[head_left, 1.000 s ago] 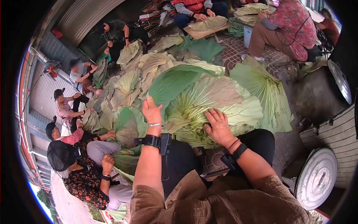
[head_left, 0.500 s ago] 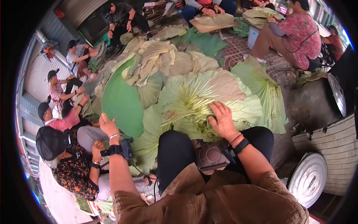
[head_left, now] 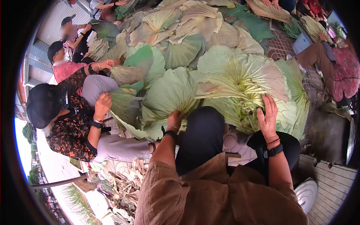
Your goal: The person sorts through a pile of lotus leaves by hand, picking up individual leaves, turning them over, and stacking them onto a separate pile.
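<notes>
Nearby, right hand [head_left: 267, 119] spread, empty, at edge of leaf pile [head_left: 242, 77] | bare floor [head_left: 234, 142] between knees [head_left: 204, 129] | left hand [head_left: 174, 121], since moved to pale leaf [head_left: 169, 91], grip hidden

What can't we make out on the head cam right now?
Head view:
- Left hand: grip unclear, finger ends lost at the leaf.
- Round lid: left part hidden by the brown sleeve.
- Person in pink, far right: head cut off by the dark picture edge.
</notes>
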Demonstrator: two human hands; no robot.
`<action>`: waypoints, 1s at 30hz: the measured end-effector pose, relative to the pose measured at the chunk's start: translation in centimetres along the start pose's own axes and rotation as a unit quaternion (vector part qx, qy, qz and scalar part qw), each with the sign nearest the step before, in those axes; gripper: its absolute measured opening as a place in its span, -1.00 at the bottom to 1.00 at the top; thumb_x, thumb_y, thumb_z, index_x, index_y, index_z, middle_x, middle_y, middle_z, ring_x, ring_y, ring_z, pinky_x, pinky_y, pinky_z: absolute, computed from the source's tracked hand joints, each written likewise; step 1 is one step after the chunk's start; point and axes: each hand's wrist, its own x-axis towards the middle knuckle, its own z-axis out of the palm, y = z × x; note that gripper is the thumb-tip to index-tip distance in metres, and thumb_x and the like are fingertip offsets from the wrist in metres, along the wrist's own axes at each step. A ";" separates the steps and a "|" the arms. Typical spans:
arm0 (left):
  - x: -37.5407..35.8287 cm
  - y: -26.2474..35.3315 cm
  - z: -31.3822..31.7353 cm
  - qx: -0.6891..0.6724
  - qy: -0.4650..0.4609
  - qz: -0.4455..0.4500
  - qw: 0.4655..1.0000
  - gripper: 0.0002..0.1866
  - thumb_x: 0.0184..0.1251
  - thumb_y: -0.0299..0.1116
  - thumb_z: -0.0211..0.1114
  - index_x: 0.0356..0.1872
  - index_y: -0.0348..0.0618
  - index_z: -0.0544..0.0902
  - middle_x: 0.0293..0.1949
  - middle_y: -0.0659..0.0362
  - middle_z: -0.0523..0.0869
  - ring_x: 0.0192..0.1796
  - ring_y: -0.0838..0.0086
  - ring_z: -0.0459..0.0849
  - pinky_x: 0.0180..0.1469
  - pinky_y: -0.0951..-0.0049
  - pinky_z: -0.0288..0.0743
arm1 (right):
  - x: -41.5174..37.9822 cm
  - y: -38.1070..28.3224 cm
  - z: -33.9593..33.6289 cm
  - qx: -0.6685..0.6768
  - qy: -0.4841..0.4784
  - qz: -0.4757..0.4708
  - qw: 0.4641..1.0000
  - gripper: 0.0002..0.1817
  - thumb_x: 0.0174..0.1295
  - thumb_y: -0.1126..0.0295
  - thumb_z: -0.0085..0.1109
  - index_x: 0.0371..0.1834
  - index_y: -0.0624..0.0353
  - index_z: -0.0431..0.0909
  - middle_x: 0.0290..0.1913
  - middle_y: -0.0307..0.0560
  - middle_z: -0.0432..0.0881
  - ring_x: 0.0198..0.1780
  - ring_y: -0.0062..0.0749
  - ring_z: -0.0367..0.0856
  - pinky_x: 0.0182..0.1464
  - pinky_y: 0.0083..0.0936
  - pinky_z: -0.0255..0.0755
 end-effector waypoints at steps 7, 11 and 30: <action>0.2 0.7 -0.9 0.011 -0.009 -0.011 1.000 -0.70 0.16 -0.16 0.35 -0.24 -0.19 0.66 -0.24 -0.06 0.71 -0.11 0.07 0.67 -0.06 0.21 0.52 | 0.5 -0.3 0.2 -0.020 0.000 0.006 1.000 -0.40 0.30 0.09 -0.07 0.34 0.17 0.32 0.34 0.08 0.33 0.37 0.01 0.19 0.42 -0.12 -0.06; 2.2 3.3 -4.4 -0.064 0.038 -0.006 0.997 -0.76 0.20 -0.24 0.36 -0.22 -0.19 0.67 -0.30 0.04 0.73 -0.17 0.25 0.72 -0.11 0.37 0.54 | 0.6 -0.2 0.2 -0.029 0.000 0.008 1.000 -0.41 0.29 0.11 -0.05 0.34 0.15 0.32 0.33 0.07 0.33 0.37 0.01 0.19 0.42 -0.13 -0.07; -15.2 42.6 -27.6 -0.280 0.069 0.455 0.842 0.14 0.09 0.23 0.38 0.42 -0.40 -0.01 0.17 -0.20 0.51 0.00 0.23 0.67 0.03 0.35 0.53 | 0.2 0.7 0.8 0.001 0.044 0.008 0.999 -0.40 0.13 0.17 0.14 0.28 0.07 0.38 0.31 0.00 0.37 0.34 0.02 0.24 0.36 -0.08 0.02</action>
